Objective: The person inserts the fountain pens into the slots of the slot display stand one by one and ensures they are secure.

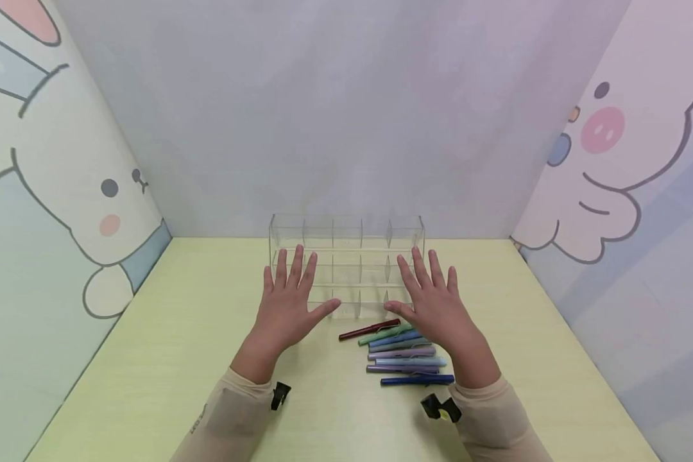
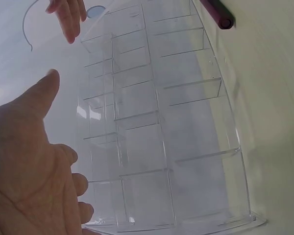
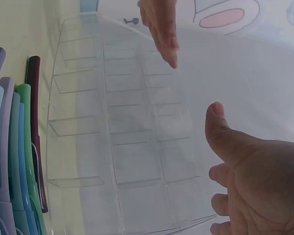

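Both hands are held out flat with fingers spread, and neither holds anything. In the head view my left hand (image 1: 287, 308) overlaps the left front of a clear plastic organizer (image 1: 346, 277), and my right hand (image 1: 437, 311) overlaps its right front. The organizer is divided into rows of small compartments, with bare space showing through them. Just in front of it lies a row of capped pens: a dark red pen (image 1: 369, 330), a green pen (image 1: 381, 336), several blue, grey and purple ones, and a dark blue pen (image 1: 417, 380) nearest me. The right hand covers some pen ends.
The pale yellow tabletop (image 1: 167, 359) runs back to a grey wall (image 1: 346, 115). Side panels with a cartoon rabbit (image 1: 69, 173) and a cartoon pig (image 1: 624, 128) stand left and right. Black clips (image 1: 280, 396) sit at the sleeve cuffs.
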A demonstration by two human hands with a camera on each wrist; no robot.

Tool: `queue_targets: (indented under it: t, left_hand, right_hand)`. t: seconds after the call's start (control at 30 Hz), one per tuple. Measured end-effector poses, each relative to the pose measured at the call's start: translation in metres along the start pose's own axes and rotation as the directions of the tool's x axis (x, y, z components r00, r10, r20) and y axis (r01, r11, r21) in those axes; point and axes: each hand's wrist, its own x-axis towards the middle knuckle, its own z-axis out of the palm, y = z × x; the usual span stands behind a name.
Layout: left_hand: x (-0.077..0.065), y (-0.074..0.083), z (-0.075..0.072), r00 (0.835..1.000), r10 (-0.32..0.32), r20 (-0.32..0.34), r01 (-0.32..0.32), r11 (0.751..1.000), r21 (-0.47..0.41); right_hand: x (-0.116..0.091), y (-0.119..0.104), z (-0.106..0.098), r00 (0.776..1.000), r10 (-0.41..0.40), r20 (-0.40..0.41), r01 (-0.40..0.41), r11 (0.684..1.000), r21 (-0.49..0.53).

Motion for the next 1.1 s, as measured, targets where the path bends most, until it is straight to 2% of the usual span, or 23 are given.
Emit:
queue_targets:
  t: [0.17,0.37,0.5,0.6,0.67,0.77,0.83,0.87,0.9,1.0,1.1]
  left_hand:
    - [0.001,-0.002,0.002,1.000,-0.002,-0.004,0.002,1.000,0.000]
    - [0.008,-0.011,-0.001,0.999,-0.020,-0.038,0.019,0.999,-0.028]
    - [0.011,-0.025,-0.006,0.996,-0.040,-0.080,0.031,0.994,-0.107]
    - [0.014,-0.043,-0.011,0.991,-0.085,-0.108,0.060,0.974,-0.216]
    - [0.016,-0.055,-0.013,0.989,-0.116,-0.095,0.077,0.939,-0.336]
    - [0.019,-0.073,-0.013,0.989,-0.144,-0.014,0.113,0.832,-0.543]
    - [0.020,-0.082,-0.012,0.986,-0.153,0.058,0.155,0.756,-0.636]
    - [0.020,-0.086,-0.011,0.983,-0.158,0.096,0.182,0.726,-0.663]
    - [0.021,-0.089,-0.010,0.978,-0.165,0.130,0.209,0.706,-0.676]
    - [0.021,-0.096,-0.006,0.959,-0.178,0.220,0.282,0.674,-0.682]
    - [0.021,-0.102,-0.002,0.943,-0.162,0.292,0.328,0.607,-0.724]
  right_hand:
    - [0.000,0.001,-0.003,1.000,0.001,0.015,-0.001,1.000,0.005]
    - [0.002,0.008,-0.011,1.000,-0.004,-0.010,0.004,0.999,0.032]
    - [0.001,0.016,-0.014,1.000,0.000,-0.030,0.003,0.997,0.082]
    - [0.001,0.024,-0.017,0.999,0.008,-0.050,-0.002,0.994,0.111]
    - [0.001,0.030,-0.020,0.998,0.018,-0.066,-0.009,0.991,0.136]
    - [0.001,0.039,-0.025,0.996,0.043,-0.078,-0.029,0.984,0.178]
    - [0.000,0.045,-0.028,0.995,0.071,-0.071,-0.052,0.972,0.231]
    - [-0.001,0.048,-0.029,0.994,0.085,-0.066,-0.065,0.964,0.257]
    - [-0.001,0.051,-0.031,0.993,0.099,-0.059,-0.079,0.956,0.281]
    - [-0.004,0.059,-0.038,0.989,0.140,-0.041,-0.117,0.927,0.356]
    - [-0.006,0.066,-0.043,0.984,0.175,-0.029,-0.150,0.906,0.395]
